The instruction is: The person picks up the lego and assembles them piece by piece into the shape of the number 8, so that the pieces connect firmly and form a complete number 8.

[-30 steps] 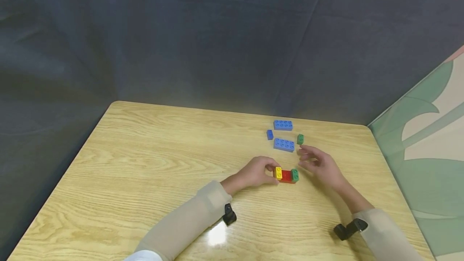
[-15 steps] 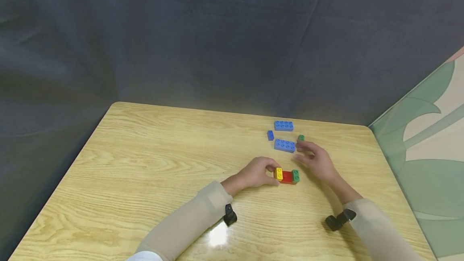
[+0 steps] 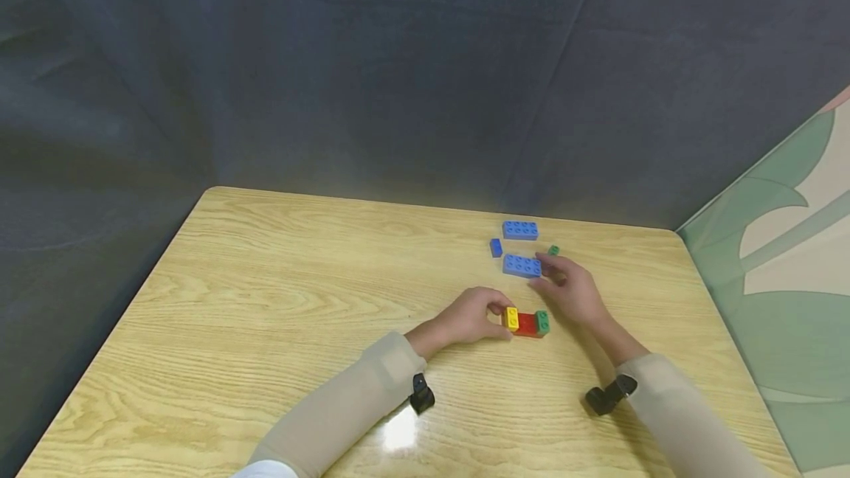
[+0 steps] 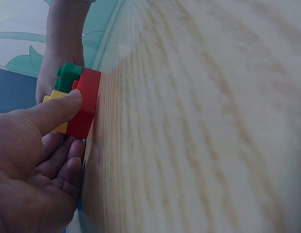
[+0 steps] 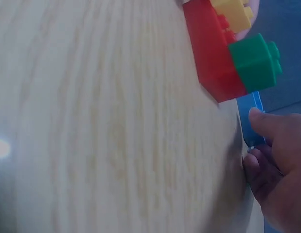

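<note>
My left hand [image 3: 470,314] pinches the left end of a red brick [image 3: 527,324], its thumb on the brick's side in the left wrist view. On that red brick sit a yellow brick [image 3: 511,319] at the left end and a green brick [image 3: 542,321] at the right end. Farther back, my right hand [image 3: 574,290] has its thumb and fingers around the right end of a long blue brick [image 3: 522,265]. The right wrist view shows the thumb against this blue brick [image 5: 251,116], with its far part hidden.
Behind the held blue brick lie another long blue brick [image 3: 520,230] and a small blue brick [image 3: 496,248]. A second green brick [image 3: 554,250] is partly hidden behind my right fingers. A patterned panel [image 3: 797,301] borders the wooden table [image 3: 299,279] on the right.
My right hand has moved left, from near the loose green brick to the right end of the nearer long blue brick. The left hand and its red brick have stayed in place.
</note>
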A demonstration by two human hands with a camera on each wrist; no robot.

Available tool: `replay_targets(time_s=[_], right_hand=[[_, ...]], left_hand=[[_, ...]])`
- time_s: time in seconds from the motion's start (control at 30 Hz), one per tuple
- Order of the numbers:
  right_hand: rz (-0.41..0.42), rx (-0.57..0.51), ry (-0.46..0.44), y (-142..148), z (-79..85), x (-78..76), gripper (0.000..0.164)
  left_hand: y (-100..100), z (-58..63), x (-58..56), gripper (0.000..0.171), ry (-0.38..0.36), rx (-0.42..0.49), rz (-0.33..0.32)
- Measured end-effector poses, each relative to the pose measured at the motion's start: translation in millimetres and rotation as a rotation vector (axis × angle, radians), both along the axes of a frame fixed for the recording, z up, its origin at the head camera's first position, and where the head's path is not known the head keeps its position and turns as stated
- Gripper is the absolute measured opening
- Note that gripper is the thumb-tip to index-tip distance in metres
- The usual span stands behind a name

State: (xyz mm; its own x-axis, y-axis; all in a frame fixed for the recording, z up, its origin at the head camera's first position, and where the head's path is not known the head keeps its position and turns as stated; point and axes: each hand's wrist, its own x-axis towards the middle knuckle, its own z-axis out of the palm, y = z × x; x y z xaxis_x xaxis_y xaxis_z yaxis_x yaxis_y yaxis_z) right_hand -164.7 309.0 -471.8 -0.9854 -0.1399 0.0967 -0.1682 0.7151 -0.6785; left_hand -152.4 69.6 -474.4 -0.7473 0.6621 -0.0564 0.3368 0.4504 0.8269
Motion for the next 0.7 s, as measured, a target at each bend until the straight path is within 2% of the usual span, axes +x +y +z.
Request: replay_targets(time_s=[0.43,0.7], right_hand=[[-0.066,0.054,0.011,-8.8,-2.8,-2.4,0.044],[-0.077,0.047,0.006,-6.7,-3.3,-0.7,0.04]], left_hand=[[0.9,-2.3,-0.6,0.04,0.008,-0.007,0.006],[0.4,-0.9,0.3,0.04,-0.003,-0.005,0.008]])
